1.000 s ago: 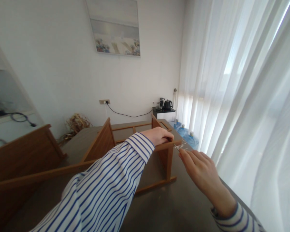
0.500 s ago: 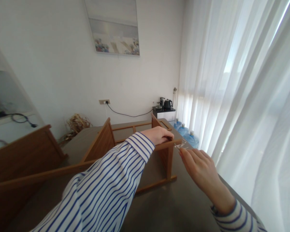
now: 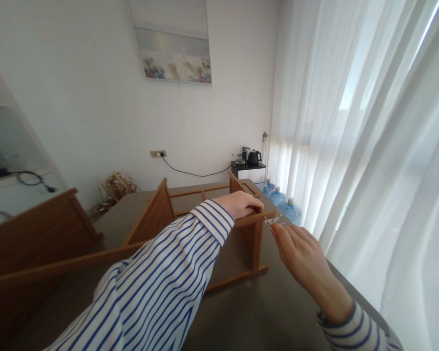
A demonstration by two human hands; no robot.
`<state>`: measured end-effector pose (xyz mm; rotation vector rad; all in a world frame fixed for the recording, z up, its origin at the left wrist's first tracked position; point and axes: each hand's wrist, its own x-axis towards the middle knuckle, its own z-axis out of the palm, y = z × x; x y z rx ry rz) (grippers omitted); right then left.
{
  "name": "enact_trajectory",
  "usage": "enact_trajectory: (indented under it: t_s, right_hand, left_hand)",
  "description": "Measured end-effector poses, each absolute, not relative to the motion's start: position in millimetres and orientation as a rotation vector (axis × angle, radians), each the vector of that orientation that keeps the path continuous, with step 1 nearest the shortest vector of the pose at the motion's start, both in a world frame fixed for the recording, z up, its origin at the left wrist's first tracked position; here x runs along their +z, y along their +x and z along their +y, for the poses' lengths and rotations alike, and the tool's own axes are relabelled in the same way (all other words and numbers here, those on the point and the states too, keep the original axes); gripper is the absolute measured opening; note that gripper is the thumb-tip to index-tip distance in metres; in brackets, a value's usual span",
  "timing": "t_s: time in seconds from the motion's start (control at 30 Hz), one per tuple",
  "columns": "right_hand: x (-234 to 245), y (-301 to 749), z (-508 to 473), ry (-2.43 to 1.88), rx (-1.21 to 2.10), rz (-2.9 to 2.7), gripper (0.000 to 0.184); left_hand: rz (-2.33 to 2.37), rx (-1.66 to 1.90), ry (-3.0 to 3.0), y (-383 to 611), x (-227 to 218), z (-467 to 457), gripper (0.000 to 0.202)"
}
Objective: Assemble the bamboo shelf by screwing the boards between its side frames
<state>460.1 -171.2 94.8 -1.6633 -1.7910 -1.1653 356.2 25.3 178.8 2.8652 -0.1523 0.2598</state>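
A brown wooden shelf frame (image 3: pixel 256 246) lies on its side on the table. My left hand (image 3: pixel 241 204) is closed over the upper rail near its right end, its fingers curled down and partly hidden. My right hand (image 3: pixel 302 253) sits just right of that corner, thumb and fingers pinched on a thin metal rod-like tool (image 3: pixel 267 222). The tool's tip meets the rail's end or side, close to the corner post; its exact kind is too small to tell. Small pale pieces (image 3: pixel 278 218) lie on the table behind the fingers.
The grey-brown table (image 3: pixel 241 312) carries the frame, with wide wooden panels (image 3: pixel 32 229) at left. Beyond stand a low cabinet with a black kettle (image 3: pixel 254 157) and several blue water bottles (image 3: pixel 289 208). White curtains (image 3: pixel 351 146) hang at right; dried stalks (image 3: pixel 119 185) sit behind the table.
My right hand and wrist have shifted very slightly up and to the left, with the tool still at the rail. My left hand and the frame have stayed put.
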Motion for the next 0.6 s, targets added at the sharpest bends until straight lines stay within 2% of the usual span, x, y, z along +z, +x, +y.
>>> enact_trajectory:
  t_s: [0.6]
  right_hand:
    - [99.6, 457.3, -171.6, -1.677, -1.117, -1.775, 0.014]
  left_hand:
    - [-0.148, 0.254, 2.882, 355.5, 179.0, 26.2, 0.022]
